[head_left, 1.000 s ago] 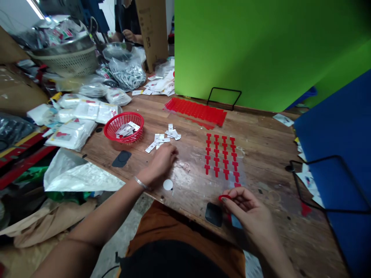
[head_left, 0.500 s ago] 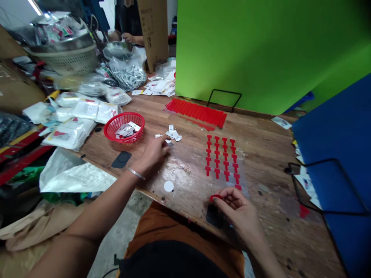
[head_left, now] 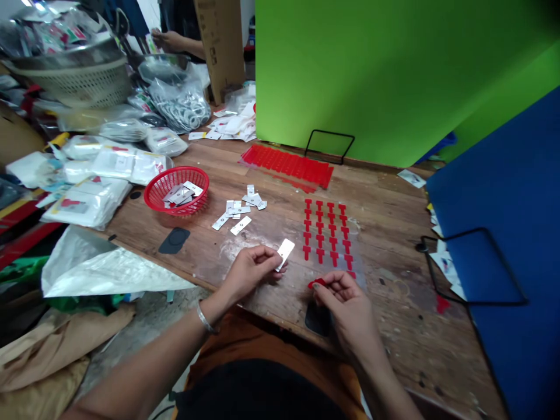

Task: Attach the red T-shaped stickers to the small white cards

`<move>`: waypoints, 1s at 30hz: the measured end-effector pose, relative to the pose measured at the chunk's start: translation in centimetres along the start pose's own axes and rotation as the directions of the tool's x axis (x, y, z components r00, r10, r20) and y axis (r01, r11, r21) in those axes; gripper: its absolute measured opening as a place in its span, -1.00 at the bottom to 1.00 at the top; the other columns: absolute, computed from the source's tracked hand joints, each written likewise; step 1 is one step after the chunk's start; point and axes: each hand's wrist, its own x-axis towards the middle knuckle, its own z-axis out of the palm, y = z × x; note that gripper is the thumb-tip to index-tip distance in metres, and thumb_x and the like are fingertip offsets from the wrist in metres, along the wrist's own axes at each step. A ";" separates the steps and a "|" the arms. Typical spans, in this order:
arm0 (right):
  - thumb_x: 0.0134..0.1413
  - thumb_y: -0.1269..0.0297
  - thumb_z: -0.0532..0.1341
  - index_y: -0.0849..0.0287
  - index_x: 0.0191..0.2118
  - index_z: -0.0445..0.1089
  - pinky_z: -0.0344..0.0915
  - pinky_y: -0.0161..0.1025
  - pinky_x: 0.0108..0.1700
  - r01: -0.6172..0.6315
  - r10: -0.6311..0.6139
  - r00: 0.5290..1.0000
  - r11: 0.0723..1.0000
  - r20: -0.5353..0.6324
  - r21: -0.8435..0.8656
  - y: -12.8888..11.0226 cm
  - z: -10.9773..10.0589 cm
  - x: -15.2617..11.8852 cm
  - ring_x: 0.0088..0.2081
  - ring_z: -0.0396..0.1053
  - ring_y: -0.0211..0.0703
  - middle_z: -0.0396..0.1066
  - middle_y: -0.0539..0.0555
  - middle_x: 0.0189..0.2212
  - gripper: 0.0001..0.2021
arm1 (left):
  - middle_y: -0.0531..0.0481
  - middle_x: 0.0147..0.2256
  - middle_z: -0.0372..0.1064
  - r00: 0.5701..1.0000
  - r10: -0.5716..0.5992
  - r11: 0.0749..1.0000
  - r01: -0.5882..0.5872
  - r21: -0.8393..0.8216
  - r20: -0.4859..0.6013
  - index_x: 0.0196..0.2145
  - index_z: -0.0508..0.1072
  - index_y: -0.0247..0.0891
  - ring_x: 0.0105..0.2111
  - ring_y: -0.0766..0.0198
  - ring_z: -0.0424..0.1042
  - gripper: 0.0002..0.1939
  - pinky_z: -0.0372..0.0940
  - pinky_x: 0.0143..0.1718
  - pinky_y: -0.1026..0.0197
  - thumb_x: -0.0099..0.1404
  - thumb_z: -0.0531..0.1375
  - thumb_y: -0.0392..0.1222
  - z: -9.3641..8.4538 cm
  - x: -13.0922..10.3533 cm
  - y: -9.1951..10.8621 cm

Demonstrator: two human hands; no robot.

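White tag: a small white rectangular tag [head_left: 285, 251] pinched at its lower end by the left hand, tilted, raised just above the table near its front edge.
Left hand: left hand [head_left: 250, 269] with fingers curled, thumb and fingertips gripping the tag; a metal bangle [head_left: 202, 318] sits on the wrist.
Red piece: a small red piece [head_left: 317, 283] held at the fingertips of the right hand, just right of the tag and apart from it.
Right hand: right hand [head_left: 345, 306] with fingers bent in a pinch on the red piece, low over the table's front edge.
Black pad: a dark pad [head_left: 315, 319] lies on the table, partly hidden under the right hand.
Sheet: a clear sheet [head_left: 327, 233] carrying rows of red T-shaped pieces lies just beyond both hands.
Loose tags: more white tags [head_left: 240, 211] lie scattered on the wood, beyond the left hand.
Basket: a red basket [head_left: 177, 188] with a few tags in it stands left of the loose tags.
Red stack: a stack of red sheets [head_left: 289, 166] lies farther back, by the green panel [head_left: 371, 76].
Table: wooden table [head_left: 394, 245], worn and scratched.
Left side: plastic bags [head_left: 100, 175] of packed goods are heaped along the table's left part.
Other person: another person's hand [head_left: 168, 39] shows at the far end, behind the bags.
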 end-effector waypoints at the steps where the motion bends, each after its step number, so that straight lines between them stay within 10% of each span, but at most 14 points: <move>1: -0.31 0.15 0.42 0.17 -0.46 0.31 0.20 -0.40 -0.53 0.008 -0.008 1.000 1.000 0.004 0.006 0.0 0.1 0.0 -0.58 0.24 -0.35 0.33 -0.07 -0.58 -0.67 | -0.02 -0.50 0.46 0.999 -0.032 0.999 0.032 -0.036 -0.009 -0.35 0.38 -0.36 -0.47 0.28 0.48 -0.51 0.41 -0.36 0.24 -0.11 0.39 0.04 0.4 -0.1 -0.4; 13: -0.16 0.24 0.33 0.15 -0.41 0.30 0.35 -0.35 -0.44 0.159 -0.165 0.986 0.980 -0.038 -0.118 -1.1 2.0 -0.3 -0.48 0.35 -0.29 0.37 -0.04 -0.46 -0.80 | -0.03 -0.44 0.49 0.969 -0.235 0.958 0.244 -0.153 0.075 -0.23 0.43 -0.40 -0.52 0.35 0.48 -0.58 0.40 -0.40 0.32 -0.10 0.39 -0.31 3.8 -1.0 -1.1; 30: -0.04 0.30 0.26 0.15 -0.34 0.32 0.33 -0.32 -0.37 0.274 -0.306 0.949 0.919 -0.073 -0.285 0.1 2.0 -0.3 -0.41 0.36 -0.26 0.39 -0.01 -0.40 -0.88 | -0.05 -0.39 0.52 0.973 -0.215 0.960 0.227 -0.166 0.089 -0.21 0.45 -0.40 -0.52 0.35 0.48 -0.64 0.40 -0.43 0.34 -0.04 0.29 -0.40 4.3 -1.0 -1.1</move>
